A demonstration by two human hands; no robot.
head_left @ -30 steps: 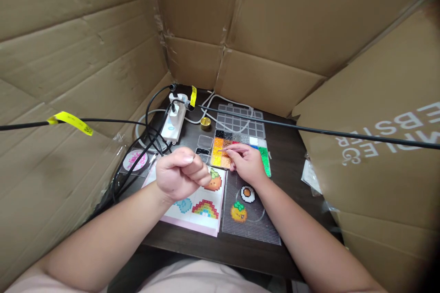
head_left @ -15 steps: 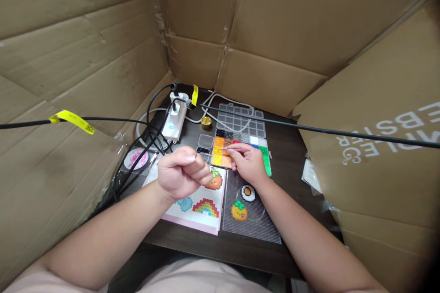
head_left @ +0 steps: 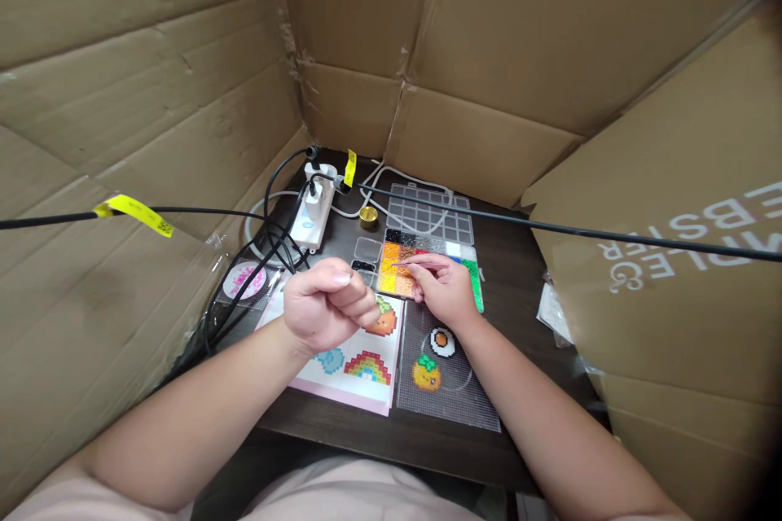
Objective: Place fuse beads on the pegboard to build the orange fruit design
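Note:
My right hand (head_left: 445,285) pinches a pair of thin pinkish tweezers (head_left: 424,264), whose tips reach over the orange and yellow beads in the sectioned bead box (head_left: 480,277). My left hand (head_left: 330,303) is a closed fist above the pattern sheet (head_left: 372,403); nothing shows in it. Printed on the sheet are a rainbow, a blue shape and an orange persimmon, partly covered by the fist. Beside the sheet, a clear pegboard (head_left: 458,411) carries a bead egg (head_left: 443,342) and an orange bead persimmon (head_left: 426,373) with green leaves.
Behind the bead box lies its gridded clear lid (head_left: 421,199). A small gold tin (head_left: 368,216), a little case of black beads (head_left: 365,267) and a white power strip (head_left: 314,216) stand to the left. Black cables (head_left: 269,220) cross the workspace. Cardboard walls (head_left: 489,130) enclose the table.
The view shifts very slightly. Both hands keep nearly the same pose, the tweezer tips staying over the orange and yellow beads.

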